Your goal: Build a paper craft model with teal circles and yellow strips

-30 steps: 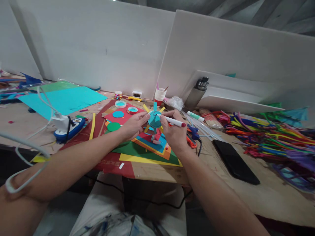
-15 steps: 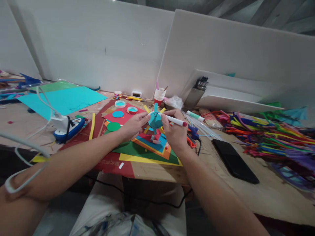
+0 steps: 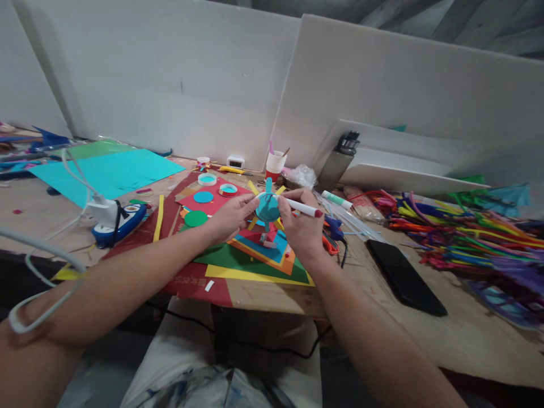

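My right hand (image 3: 305, 229) is gripping a marker (image 3: 304, 208), my left hand (image 3: 232, 218) pinching a blue disc (image 3: 267, 209) at twelve o'clock, as half a second ago; lettering (image 3: 191, 280) toward the disc's eight o'clock is blurring.

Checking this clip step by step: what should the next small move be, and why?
A short stroke of the marker on the disc seems best. The left hand pinches the disc's edge, the right hand holds the marker with its red end away from the disc, and dark lines already show there.
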Action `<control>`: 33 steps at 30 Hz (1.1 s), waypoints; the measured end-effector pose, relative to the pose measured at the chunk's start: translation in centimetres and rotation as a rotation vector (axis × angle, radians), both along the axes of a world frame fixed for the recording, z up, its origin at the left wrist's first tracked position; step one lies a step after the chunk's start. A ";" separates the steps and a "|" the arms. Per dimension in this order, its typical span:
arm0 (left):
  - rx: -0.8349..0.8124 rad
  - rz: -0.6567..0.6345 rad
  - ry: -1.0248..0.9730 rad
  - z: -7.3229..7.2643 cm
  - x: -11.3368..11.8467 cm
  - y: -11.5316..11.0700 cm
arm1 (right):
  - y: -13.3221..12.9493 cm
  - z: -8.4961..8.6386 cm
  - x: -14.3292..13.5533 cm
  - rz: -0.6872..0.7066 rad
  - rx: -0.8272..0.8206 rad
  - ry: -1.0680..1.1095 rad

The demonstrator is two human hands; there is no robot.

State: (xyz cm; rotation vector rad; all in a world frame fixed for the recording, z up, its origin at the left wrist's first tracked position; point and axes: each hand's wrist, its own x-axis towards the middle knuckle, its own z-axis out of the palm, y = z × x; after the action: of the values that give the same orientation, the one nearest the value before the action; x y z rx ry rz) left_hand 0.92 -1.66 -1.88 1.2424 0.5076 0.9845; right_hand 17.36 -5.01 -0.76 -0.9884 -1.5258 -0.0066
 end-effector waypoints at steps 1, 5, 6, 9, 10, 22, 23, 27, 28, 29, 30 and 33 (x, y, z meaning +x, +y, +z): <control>-0.003 -0.006 -0.001 0.0 0.0 0.0 | 0.0 0.0 0.0 0.000 -0.002 -0.002; -0.031 0.019 -0.045 0.3 0.0 0.1 | 0.0 0.1 0.2 0.016 0.007 0.011; -0.038 0.041 -0.066 0.3 0.0 0.1 | -0.1 0.2 0.3 0.025 0.011 0.027; -0.055 0.090 -0.095 0.5 0.0 0.2 | -0.1 0.4 0.5 0.026 0.019 0.072; -0.058 0.092 -0.094 0.4 0.0 0.2 | -0.1 0.5 0.5 0.022 0.019 0.074; -0.038 0.054 -0.094 0.7 0.2 -0.4 | 0.0 0.5 0.2 -0.019 0.032 0.000; -0.040 0.052 -0.092 0.8 0.2 -0.4 | 0.0 0.5 0.2 -0.019 0.029 -0.004; -0.049 0.044 -0.094 0.9 0.2 -0.5 | -0.1 0.5 0.2 -0.028 0.018 -0.009; -0.051 0.045 -0.095 0.9 0.2 -0.5 | -0.1 0.4 0.2 -0.029 0.017 -0.008; -0.053 0.046 -0.095 1.0 0.2 -0.6 | -0.2 0.4 0.2 -0.027 0.016 -0.007; -0.055 0.047 -0.094 1.0 0.2 -0.5 | -0.2 0.4 0.2 -0.022 0.014 -0.005; -0.065 0.050 -0.097 1.0 0.2 -0.5 | -0.2 0.4 0.2 0.008 -0.004 -0.005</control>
State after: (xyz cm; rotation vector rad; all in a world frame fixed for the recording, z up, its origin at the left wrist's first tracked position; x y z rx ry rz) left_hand 1.09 -2.19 -0.88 1.1228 0.4930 1.0575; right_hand 17.57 -5.22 -0.33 -0.9856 -1.5352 -0.0008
